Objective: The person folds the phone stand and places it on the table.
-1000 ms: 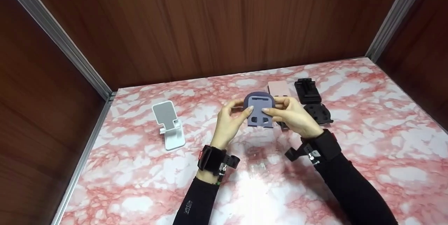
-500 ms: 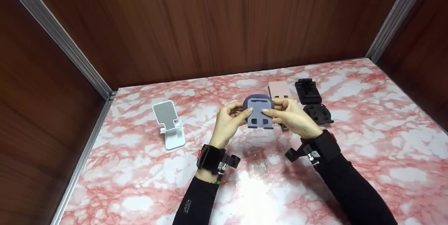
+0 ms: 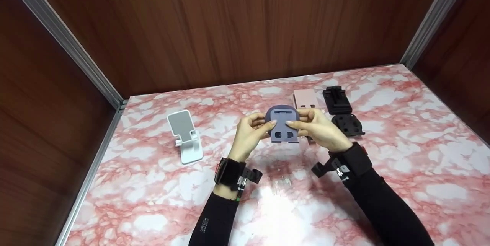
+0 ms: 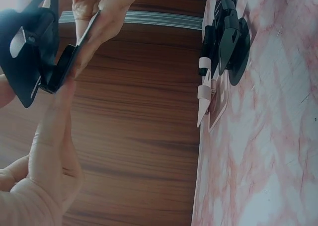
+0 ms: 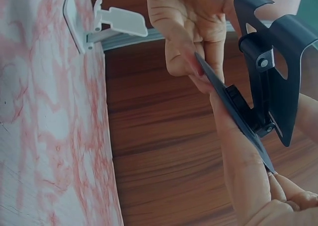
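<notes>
A purple-grey folding phone stand (image 3: 283, 125) is held up over the table between both hands. Its slotted plate faces the head camera, and the rounded base shows behind its upper part. My left hand (image 3: 250, 133) grips the left side, thumb on the plate and fingers behind. On the other side my right hand (image 3: 323, 129) grips it the same way. The right wrist view shows the stand (image 5: 263, 77) from the side, its hinged arm (image 5: 258, 87) partly unfolded between plate and round base. In the left wrist view, the stand (image 4: 44, 37) is partly cut off.
A white phone stand (image 3: 185, 137) stands unfolded at the left. Behind my right hand lie a pink stand (image 3: 305, 98), a black folded stand (image 3: 337, 100) and a black round-based stand (image 3: 347, 124). Wood panels (image 3: 245, 28) enclose the marbled table (image 3: 153, 196) at the back and sides.
The purple-grey phone stand has sunk slightly in the head view and its tilt has changed a little; the plate's lower openings now look dark. Both hands keep their grip.
</notes>
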The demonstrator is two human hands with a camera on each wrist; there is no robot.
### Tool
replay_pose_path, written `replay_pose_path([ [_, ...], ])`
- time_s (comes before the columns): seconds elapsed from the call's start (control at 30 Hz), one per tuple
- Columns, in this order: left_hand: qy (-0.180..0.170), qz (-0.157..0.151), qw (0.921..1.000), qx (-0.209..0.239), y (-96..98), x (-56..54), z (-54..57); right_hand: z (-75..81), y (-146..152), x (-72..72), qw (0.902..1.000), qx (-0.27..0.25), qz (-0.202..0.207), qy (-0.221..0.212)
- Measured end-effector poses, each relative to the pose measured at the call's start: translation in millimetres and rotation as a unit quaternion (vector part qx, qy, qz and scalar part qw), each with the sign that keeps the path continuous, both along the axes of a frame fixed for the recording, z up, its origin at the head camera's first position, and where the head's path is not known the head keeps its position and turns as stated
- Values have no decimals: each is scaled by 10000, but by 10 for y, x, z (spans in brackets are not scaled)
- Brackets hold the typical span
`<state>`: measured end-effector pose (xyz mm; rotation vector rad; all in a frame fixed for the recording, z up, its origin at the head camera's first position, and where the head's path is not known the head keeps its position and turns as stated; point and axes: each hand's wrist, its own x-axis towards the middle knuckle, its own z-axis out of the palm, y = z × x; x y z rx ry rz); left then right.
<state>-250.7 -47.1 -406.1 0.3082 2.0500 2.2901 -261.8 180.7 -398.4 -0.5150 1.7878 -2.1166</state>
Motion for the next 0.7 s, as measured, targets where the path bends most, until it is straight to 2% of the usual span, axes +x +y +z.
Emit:
replay_pose_path([
  [0.37,-46,-38,10000,-37,-4,-14,-12,-13,-15,-5,9999,-79,27,-73],
  [0.7,0,76,9993,-353,-4,4,11,-38,-26,-16,9999,-73,47,-66],
])
